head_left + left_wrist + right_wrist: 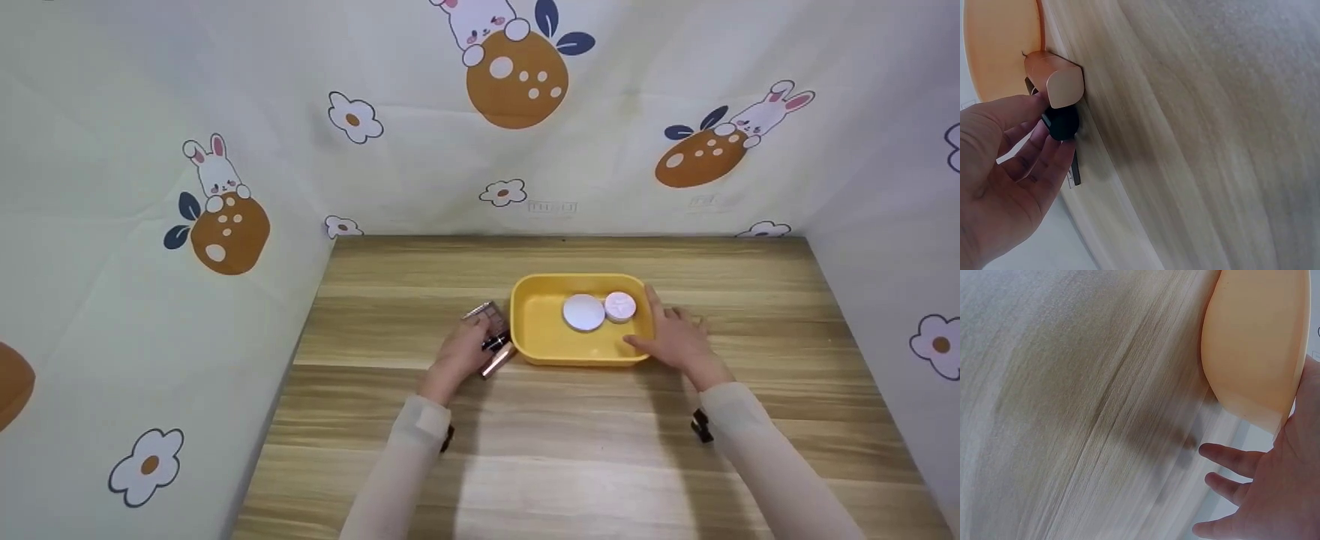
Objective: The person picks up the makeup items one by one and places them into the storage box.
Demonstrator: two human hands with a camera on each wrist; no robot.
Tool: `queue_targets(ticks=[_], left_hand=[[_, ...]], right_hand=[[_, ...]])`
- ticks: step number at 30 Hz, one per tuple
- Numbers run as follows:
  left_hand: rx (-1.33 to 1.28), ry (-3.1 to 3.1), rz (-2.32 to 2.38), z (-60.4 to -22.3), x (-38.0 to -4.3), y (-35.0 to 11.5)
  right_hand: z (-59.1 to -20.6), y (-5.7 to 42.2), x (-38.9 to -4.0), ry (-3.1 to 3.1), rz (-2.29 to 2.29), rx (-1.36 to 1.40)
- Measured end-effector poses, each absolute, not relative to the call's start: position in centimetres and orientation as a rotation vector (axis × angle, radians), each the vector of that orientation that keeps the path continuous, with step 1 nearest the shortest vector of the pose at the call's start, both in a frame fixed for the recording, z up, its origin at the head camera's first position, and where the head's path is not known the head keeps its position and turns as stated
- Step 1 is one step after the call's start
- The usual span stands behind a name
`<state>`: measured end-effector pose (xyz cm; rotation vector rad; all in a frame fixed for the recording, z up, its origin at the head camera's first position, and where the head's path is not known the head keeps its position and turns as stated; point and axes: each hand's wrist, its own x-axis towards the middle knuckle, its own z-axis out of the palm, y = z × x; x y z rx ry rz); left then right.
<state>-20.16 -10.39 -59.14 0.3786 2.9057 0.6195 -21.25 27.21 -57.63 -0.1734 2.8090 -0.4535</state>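
Observation:
A yellow plastic basin (pixel 574 357) stands on the wooden table, with a white round lid-like disc (pixel 583 313) and a small pink-white round tin (pixel 620 306) inside. Left of it my left hand (pixel 463 351) pinches a black cosmetic tube (pixel 1061 124) between thumb and fingertips. Just beside that tube lies a rose-gold lipstick-like tube (pixel 1066 88), close to the thumb. A compact palette (pixel 493 316) lies partly under the left fingers. My right hand (pixel 679 341) rests against the basin's right rim, thumb over the edge, the other fingers (pixel 1233 460) straight and spread outside.
Pale cloth walls with rabbit and flower prints enclose the table (pixel 570 450) at the back and both sides. A black strap piece (pixel 702 426) shows at the right wrist.

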Motion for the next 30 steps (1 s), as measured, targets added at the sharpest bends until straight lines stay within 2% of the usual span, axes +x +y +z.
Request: queue_targets(ticks=[19,30], left_hand=[[0.419,2.987,0.446,-59.4,-19.7,-9.6],[0.377,2.944,0.532,-58.4,-19.6,-10.2]], right_hand=[[-57.8,27.3,-21.4,2.840,-0.451,-0.186],[-57.8,27.2,-21.4,2.824,-0.452,-0.186]])
